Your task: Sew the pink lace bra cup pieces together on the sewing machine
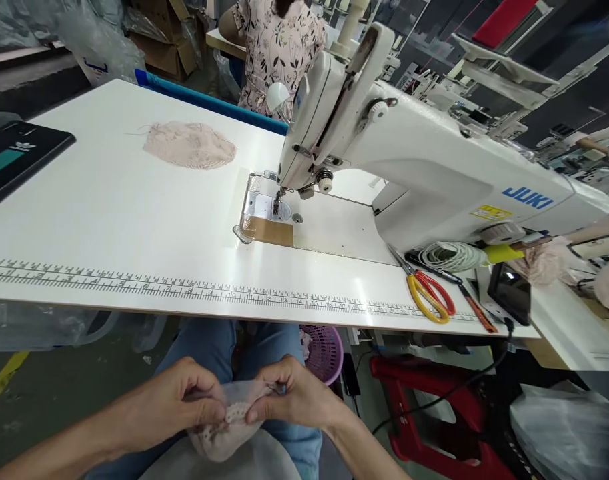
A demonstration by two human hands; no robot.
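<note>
"Two bare hands work over the lap. What are the fingers doing?"

"Thumb and forefinger of the left hand (199,401) pinch the edge of a sheer pale-pink fabric piece (223,445). The right hand (294,400) pinches it too, just beside. I can't tell how the curled-in fingers lie."

"So the fabric is off the table?"

"Yes, held above blue jeans (197,350), nearer the body than the table's front edge."

"And the surface?"

"White sewing table (109,220), with a ruler scale (224,293) printed along the front. A second pale-pink piece (189,145) lies left of the JUKI sewing machine (424,160), and a black phone (27,157) with a teal band sits at the far left."

"What's on the right?"

"Scissors (428,301) with one yellow and one red handle, a coil of pale cord (447,256), and a dark-screened phone (510,293) near the corner."

"The room?"

"A workshop: a purple basket (329,353) under the table, a red plastic stool (391,380) to its right, cardboard boxes (167,57) at the back. Beyond the table is a person in a floral top (279,57); more machines crowd the upper right."
</note>
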